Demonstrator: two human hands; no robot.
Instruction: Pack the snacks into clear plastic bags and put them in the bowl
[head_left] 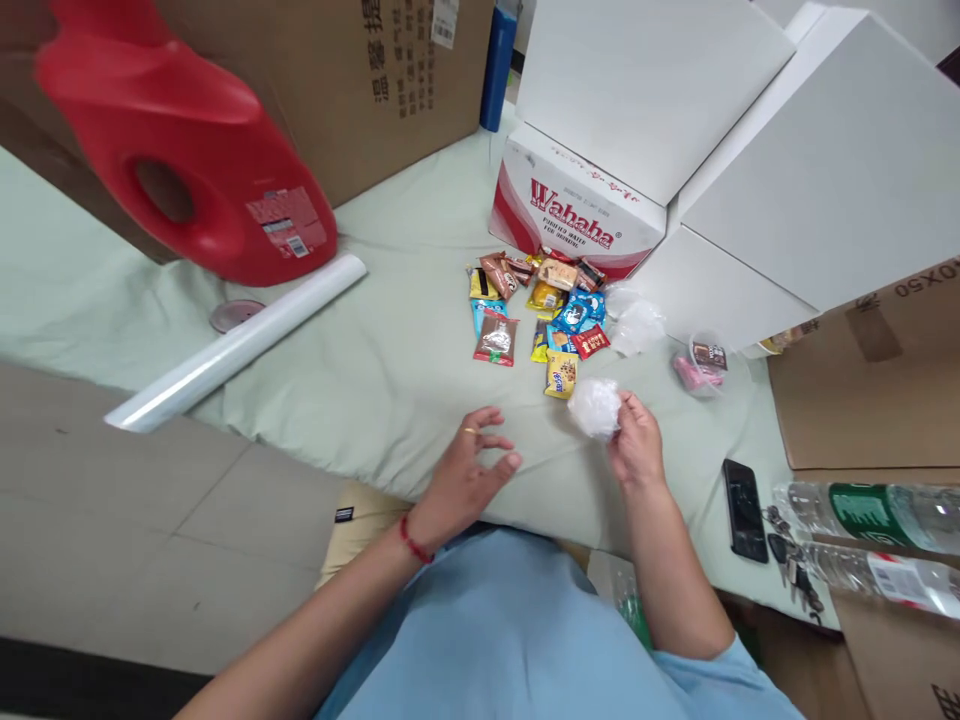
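My right hand [637, 437] is closed on a crumpled clear plastic bag [595, 407], held over the cloth just in front of the snacks. Left of it, my left hand [476, 460] hovers with its fingers apart and nothing in them. Several small wrapped snacks lie in a loose heap beyond both hands. Among them are a brown packet [495, 338] at the left, a yellow packet [561, 374] nearest the bag, a red packet [591, 341] and a blue packet [576, 313]. More crumpled clear plastic [636, 322] lies to the right of the heap.
A Wahaba-printed carton [577, 205] and white boxes [825, 160] stand behind. At left are a red jug [202, 150] and a clear film roll [240, 340]. A plastic tub [701, 365], a phone [745, 510], keys [796, 575] and plastic bottles [870, 512] are at right.
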